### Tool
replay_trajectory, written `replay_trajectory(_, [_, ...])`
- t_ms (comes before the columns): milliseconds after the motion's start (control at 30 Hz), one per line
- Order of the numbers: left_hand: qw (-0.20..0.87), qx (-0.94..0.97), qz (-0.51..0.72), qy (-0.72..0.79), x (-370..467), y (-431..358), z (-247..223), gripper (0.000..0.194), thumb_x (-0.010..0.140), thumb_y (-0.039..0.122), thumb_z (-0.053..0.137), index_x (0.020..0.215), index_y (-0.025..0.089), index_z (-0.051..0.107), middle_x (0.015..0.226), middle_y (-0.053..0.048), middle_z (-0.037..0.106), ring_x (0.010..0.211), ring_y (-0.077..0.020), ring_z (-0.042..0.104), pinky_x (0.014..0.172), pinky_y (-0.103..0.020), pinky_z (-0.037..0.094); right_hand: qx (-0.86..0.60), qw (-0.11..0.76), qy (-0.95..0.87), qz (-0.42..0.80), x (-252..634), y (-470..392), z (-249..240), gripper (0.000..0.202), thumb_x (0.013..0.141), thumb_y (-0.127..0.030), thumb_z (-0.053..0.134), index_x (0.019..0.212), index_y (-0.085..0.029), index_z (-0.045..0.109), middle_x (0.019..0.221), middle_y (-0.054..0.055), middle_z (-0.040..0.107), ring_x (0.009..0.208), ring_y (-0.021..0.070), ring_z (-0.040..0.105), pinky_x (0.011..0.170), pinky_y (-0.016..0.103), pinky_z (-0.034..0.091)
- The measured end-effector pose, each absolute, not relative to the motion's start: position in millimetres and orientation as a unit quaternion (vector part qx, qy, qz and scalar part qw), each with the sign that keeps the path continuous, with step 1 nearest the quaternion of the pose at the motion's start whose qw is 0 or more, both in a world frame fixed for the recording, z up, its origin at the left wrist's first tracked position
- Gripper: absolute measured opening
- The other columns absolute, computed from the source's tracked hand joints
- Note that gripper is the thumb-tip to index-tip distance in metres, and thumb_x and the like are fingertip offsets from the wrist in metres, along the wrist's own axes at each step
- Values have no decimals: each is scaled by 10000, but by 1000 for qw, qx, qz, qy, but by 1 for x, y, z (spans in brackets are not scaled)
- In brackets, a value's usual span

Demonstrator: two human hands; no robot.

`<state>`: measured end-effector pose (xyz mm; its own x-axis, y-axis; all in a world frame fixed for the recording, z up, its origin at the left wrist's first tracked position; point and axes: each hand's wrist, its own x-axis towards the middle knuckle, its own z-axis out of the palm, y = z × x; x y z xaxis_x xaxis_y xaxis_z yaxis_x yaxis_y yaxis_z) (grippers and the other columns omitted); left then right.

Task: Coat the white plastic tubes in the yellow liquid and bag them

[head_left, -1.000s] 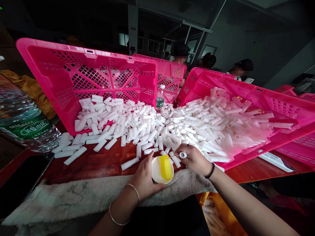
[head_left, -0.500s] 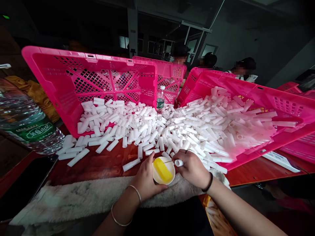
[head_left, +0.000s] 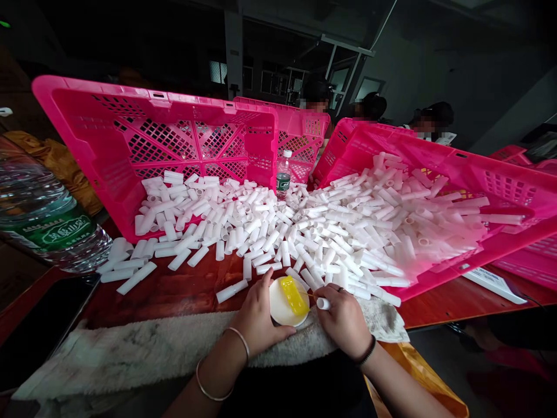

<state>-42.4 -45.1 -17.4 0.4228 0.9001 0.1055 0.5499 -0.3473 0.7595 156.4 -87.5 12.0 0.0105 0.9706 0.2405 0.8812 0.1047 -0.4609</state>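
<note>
My left hand (head_left: pixel 259 316) curls around a small round white dish (head_left: pixel 277 299), thumb at its near edge and fingers on the left side. A glossy yellow block (head_left: pixel 293 296) shows at the dish's right half; whether it touches the bottom I cannot tell. My right hand (head_left: pixel 346 319) is closed just right of the dish. It grips a short white plastic tube (head_left: pixel 323 303), whose open end faces the dish. A thin stick (head_left: pixel 310 295) runs from these fingers toward the yellow block. Beyond both hands spreads a heap of similar white tubes (head_left: pixel 261 238).
Pink crates (head_left: pixel 152 101) lie tipped at the left and right, tubes spilling out. A grey-white towel (head_left: pixel 143 348) covers the table's near edge. A large water bottle (head_left: pixel 52 226) and a dark phone (head_left: pixel 39 325) are at left. A small bottle (head_left: pixel 284 174) stands mid-heap. Several people sit beyond.
My right hand has moved slightly right and nearer to me with the tube. The yellow block has shifted right, baring more of the dish's left side. My left hand stays put.
</note>
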Motion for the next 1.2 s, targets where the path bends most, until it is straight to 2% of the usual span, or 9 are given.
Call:
replay_trajectory(267, [328, 774, 270, 471, -42, -46, -16, 1141, 524, 326, 802, 1427, 181, 119, 1325, -188, 430, 1238, -362, 408, 1009, -532, 355, -669, 339, -636, 179, 168, -92, -1, 192, 763, -183, 484, 829, -190, 664, 857, 65, 689, 791, 201, 633, 723, 307, 487])
replay_trajectory(467, [325, 777, 274, 464, -42, -46, -18, 1168, 524, 336, 816, 1430, 200, 91, 1331, -178, 423, 1250, -352, 395, 1023, -527, 342, -682, 268, -651, 197, 170, -111, 19, 201, 749, -164, 470, 808, -206, 658, 828, 50, 684, 781, 207, 630, 715, 322, 470])
replay_trajectory(667, [329, 775, 288, 457, -43, -47, -18, 1191, 516, 315, 829, 1434, 239, 74, 1335, -157, 424, 1248, -347, 400, 1026, -522, 338, -666, 290, -651, 222, 152, -116, 12, 218, 733, -145, 454, 804, -203, 652, 809, 44, 688, 760, 202, 634, 690, 310, 482])
replay_trajectory(833, [337, 770, 281, 462, -43, -47, -16, 1193, 502, 327, 835, 1433, 238, 94, 1326, -153, 438, 1236, -350, 414, 1014, -525, 355, -664, 279, -677, 153, 158, -121, 33, 195, 738, -133, 471, 787, -214, 641, 788, 44, 669, 722, 194, 618, 649, 295, 460])
replay_trajectory(1033, [335, 774, 273, 463, -42, -47, -14, 1144, 537, 350, 809, 1424, 168, 110, 1332, -185, 427, 1252, -347, 393, 1016, -504, 359, -562, 179, -806, 46, 133, -114, 40, 200, 714, -90, 486, 792, -187, 642, 725, 55, 631, 696, 203, 585, 639, 294, 428])
replay_trajectory(1200, [341, 776, 258, 464, -42, -47, -11, 1132, 544, 344, 804, 1418, 120, 120, 1339, -212, 409, 1271, -348, 368, 1032, -499, 341, -541, 263, -797, -49, 130, -109, 18, 205, 780, -122, 463, 877, -146, 642, 775, 96, 641, 733, 220, 583, 678, 322, 443])
